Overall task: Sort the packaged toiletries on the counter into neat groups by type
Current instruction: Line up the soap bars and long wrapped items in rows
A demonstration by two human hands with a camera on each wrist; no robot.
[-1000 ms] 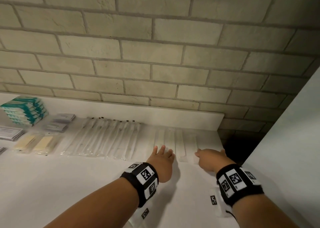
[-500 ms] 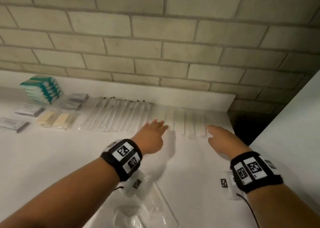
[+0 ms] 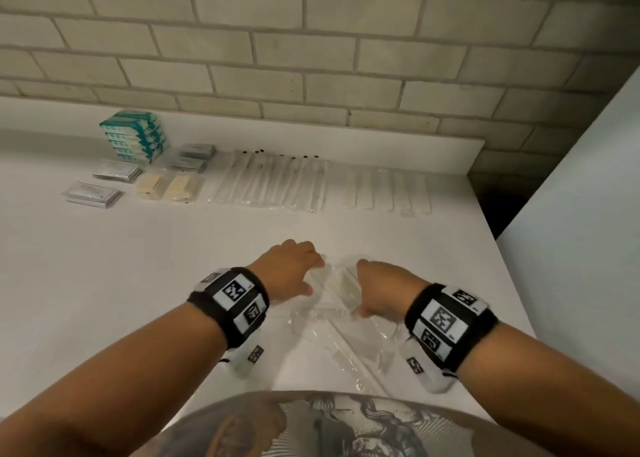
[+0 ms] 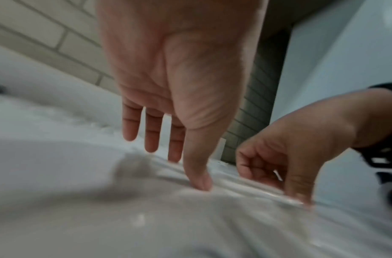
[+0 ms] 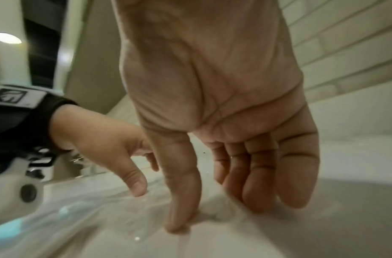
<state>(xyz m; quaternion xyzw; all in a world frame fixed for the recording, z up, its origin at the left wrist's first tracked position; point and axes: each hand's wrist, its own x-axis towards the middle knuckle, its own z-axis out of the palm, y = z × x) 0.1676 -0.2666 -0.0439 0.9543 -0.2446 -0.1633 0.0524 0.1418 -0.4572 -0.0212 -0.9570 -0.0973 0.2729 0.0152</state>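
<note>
Near the front edge of the white surface (image 3: 104, 283), both hands are down on a loose pile of clear-wrapped combs (image 3: 332, 321). The left hand (image 3: 287, 269) has its fingers fairly straight and spread, thumb tip pressing the crinkled plastic; in the left wrist view the other fingers hang just above it. The right hand (image 3: 381, 290) sits just beside it, thumb pressed onto the wrapping and fingers bent inward; whether they actually pinch a packet I cannot tell, since the wrist views are blurred.

Along the back, by the brick wall (image 3: 311, 58), sorted groups lie in a row. A stack of teal boxes (image 3: 133, 136) stands at the far left, with small grey sachets (image 3: 192, 156) beside it and two more piles of flat sachets (image 3: 104, 182) in front. Two pale yellow packets (image 3: 166, 186) lie next to those. Then comes a row of long clear-wrapped toothbrushes (image 3: 270, 182), and to its right a row of white wrapped strips (image 3: 388, 189), well apart from the hands.
</note>
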